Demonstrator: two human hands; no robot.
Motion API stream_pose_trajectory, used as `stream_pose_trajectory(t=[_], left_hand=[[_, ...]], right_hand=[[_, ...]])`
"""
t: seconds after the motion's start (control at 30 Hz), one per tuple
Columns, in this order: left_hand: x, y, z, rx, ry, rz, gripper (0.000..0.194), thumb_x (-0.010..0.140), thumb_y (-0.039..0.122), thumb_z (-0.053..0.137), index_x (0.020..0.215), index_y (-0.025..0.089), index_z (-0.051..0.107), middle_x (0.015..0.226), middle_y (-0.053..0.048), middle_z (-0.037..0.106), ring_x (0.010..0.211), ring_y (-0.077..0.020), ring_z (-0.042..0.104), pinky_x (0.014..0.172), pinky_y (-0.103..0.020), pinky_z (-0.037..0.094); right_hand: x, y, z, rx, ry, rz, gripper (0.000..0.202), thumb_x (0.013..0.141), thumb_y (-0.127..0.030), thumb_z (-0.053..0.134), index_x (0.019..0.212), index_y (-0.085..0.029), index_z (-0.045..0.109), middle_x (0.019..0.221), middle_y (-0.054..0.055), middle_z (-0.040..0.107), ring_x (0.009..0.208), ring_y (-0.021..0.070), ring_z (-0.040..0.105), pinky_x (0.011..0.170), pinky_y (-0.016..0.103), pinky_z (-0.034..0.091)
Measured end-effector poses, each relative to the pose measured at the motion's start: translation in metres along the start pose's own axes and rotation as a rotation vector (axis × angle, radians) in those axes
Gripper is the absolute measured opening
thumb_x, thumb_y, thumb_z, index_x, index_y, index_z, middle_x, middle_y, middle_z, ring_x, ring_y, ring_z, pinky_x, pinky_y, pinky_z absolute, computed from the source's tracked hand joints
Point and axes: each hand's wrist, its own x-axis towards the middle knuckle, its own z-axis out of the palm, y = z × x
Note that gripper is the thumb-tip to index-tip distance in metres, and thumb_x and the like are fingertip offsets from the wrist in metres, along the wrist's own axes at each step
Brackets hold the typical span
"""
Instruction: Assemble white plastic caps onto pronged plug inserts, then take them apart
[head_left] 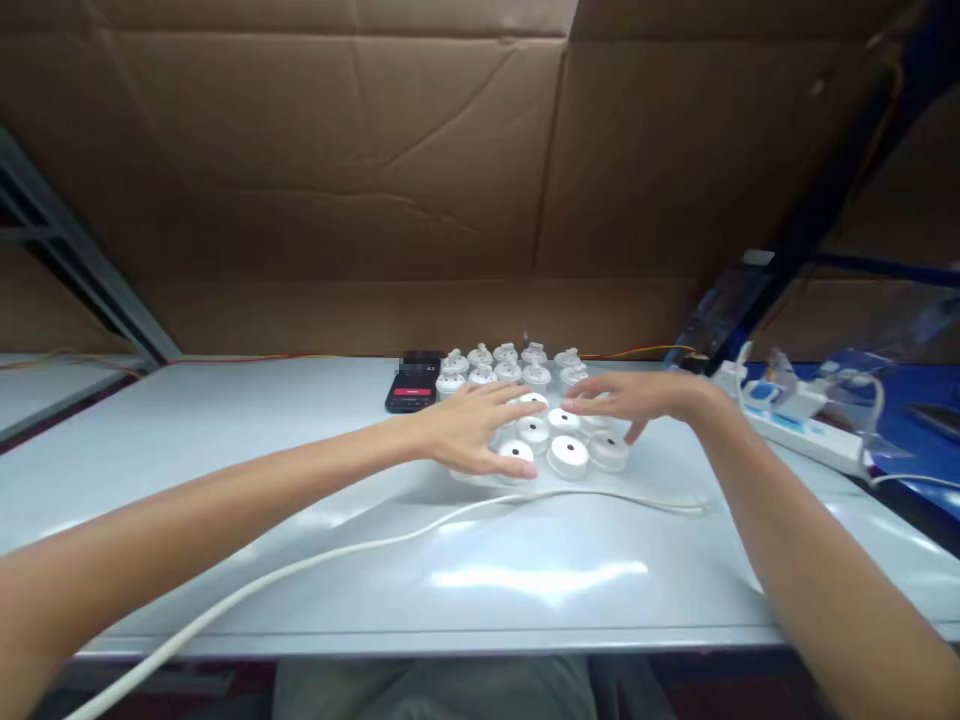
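Note:
Several round white pieces with small dark centres, one of them a white piece (568, 456) at the front, stand close together on the pale table (300, 590). Behind them are several white pieces with raised tops (535, 376). My left hand (480, 428) lies spread over the left side of the group, its thumb by a front piece (516, 455). On the right, my right hand (626, 398) is over the group with fingers apart, one finger pointing down beside the outer piece (608, 452). Neither hand visibly holds anything.
A black phone (412, 388) lies left of the pieces. A white cable (390, 540) crosses the table in front of them. To the right is a white power strip (810, 436) with plugs. A cardboard wall (360, 200) rises behind, and a metal post (97, 260) stands left.

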Motion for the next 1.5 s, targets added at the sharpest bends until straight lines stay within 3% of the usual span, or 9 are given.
stream_pose_trajectory(t=[0.1, 0.2, 0.37, 0.5, 0.8, 0.97, 1.17, 1.33, 1.5], left_hand=[[-0.006, 0.001, 0.007, -0.029, 0.031, -0.017, 0.094, 0.090, 0.074, 0.057, 0.165, 0.025, 0.030, 0.174, -0.014, 0.021, 0.160, -0.0414, 0.019, 0.125, -0.064, 0.021], [0.000, -0.002, 0.014, -0.079, 0.043, -0.032, 0.096, 0.090, 0.075, 0.057, 0.166, 0.025, 0.026, 0.174, -0.014, 0.018, 0.160, -0.0415, 0.017, 0.125, -0.065, 0.019], [0.010, -0.011, 0.022, -0.155, -0.024, -0.025, 0.093, 0.092, 0.076, 0.052, 0.165, 0.024, 0.029, 0.174, -0.011, 0.021, 0.160, -0.0391, 0.020, 0.127, -0.059, 0.021], [-0.003, -0.017, 0.027, -0.153, 0.041, -0.051, 0.089, 0.091, 0.071, 0.058, 0.162, 0.020, 0.037, 0.171, -0.015, 0.028, 0.158, -0.0385, 0.025, 0.126, -0.056, 0.025], [-0.074, -0.005, 0.028, -0.240, 0.232, -0.269, 0.085, 0.079, 0.060, 0.076, 0.151, 0.021, 0.054, 0.162, -0.014, 0.046, 0.150, -0.0380, 0.042, 0.124, -0.054, 0.032], [-0.086, 0.000, 0.030, -0.335, 0.390, -0.340, 0.087, 0.070, 0.051, 0.083, 0.147, 0.020, 0.055, 0.158, -0.015, 0.050, 0.145, -0.0371, 0.047, 0.122, -0.053, 0.038], [-0.082, -0.001, 0.029, -0.362, 0.378, -0.323, 0.086, 0.066, 0.051, 0.085, 0.141, 0.020, 0.058, 0.150, -0.014, 0.058, 0.140, -0.0371, 0.051, 0.119, -0.052, 0.041], [-0.078, 0.006, 0.026, -0.327, 0.272, -0.318, 0.094, 0.067, 0.059, 0.082, 0.147, 0.019, 0.053, 0.157, -0.014, 0.052, 0.142, -0.0384, 0.051, 0.119, -0.049, 0.042], [-0.078, 0.006, 0.024, -0.291, 0.230, -0.280, 0.091, 0.072, 0.061, 0.079, 0.148, 0.020, 0.052, 0.158, -0.014, 0.051, 0.141, -0.0387, 0.053, 0.116, -0.050, 0.044]], right_hand=[[-0.006, -0.001, 0.025, -0.174, 0.124, -0.189, 0.079, 0.087, -0.076, 0.059, 0.144, -0.022, 0.061, 0.154, 0.015, 0.056, 0.138, 0.0414, 0.055, 0.117, 0.056, 0.046], [-0.010, 0.003, 0.058, -0.182, 0.255, -0.468, 0.072, 0.098, -0.068, 0.048, 0.155, -0.025, 0.047, 0.162, 0.013, 0.048, 0.147, 0.0365, 0.047, 0.123, 0.055, 0.037], [0.000, 0.003, 0.093, -0.227, 0.449, -0.453, 0.081, 0.098, -0.069, 0.048, 0.161, -0.021, 0.033, 0.167, 0.017, 0.037, 0.154, 0.0354, 0.036, 0.125, 0.059, 0.029], [0.016, -0.010, 0.103, -0.282, 0.506, -0.510, 0.078, 0.097, -0.065, 0.052, 0.158, -0.018, 0.039, 0.163, 0.019, 0.045, 0.150, 0.0366, 0.043, 0.123, 0.058, 0.034], [0.023, -0.062, 0.131, -0.292, 0.487, -0.706, 0.065, 0.092, -0.048, 0.062, 0.149, -0.018, 0.049, 0.150, 0.019, 0.056, 0.136, 0.0389, 0.053, 0.112, 0.056, 0.044], [0.025, -0.073, 0.138, -0.266, 0.485, -0.698, 0.058, 0.093, -0.043, 0.060, 0.145, -0.019, 0.053, 0.142, 0.018, 0.059, 0.126, 0.0358, 0.058, 0.106, 0.054, 0.048], [0.024, -0.072, 0.141, -0.236, 0.518, -0.689, 0.051, 0.091, -0.044, 0.063, 0.136, -0.020, 0.057, 0.134, 0.016, 0.062, 0.120, 0.0343, 0.060, 0.103, 0.053, 0.049], [0.025, -0.074, 0.143, -0.199, 0.522, -0.636, 0.071, 0.081, -0.045, 0.070, 0.142, -0.014, 0.051, 0.150, 0.021, 0.053, 0.135, 0.0395, 0.052, 0.112, 0.057, 0.043], [0.024, -0.074, 0.141, -0.207, 0.478, -0.634, 0.081, 0.082, -0.049, 0.069, 0.152, -0.017, 0.043, 0.155, 0.021, 0.048, 0.140, 0.0399, 0.048, 0.116, 0.058, 0.040]])
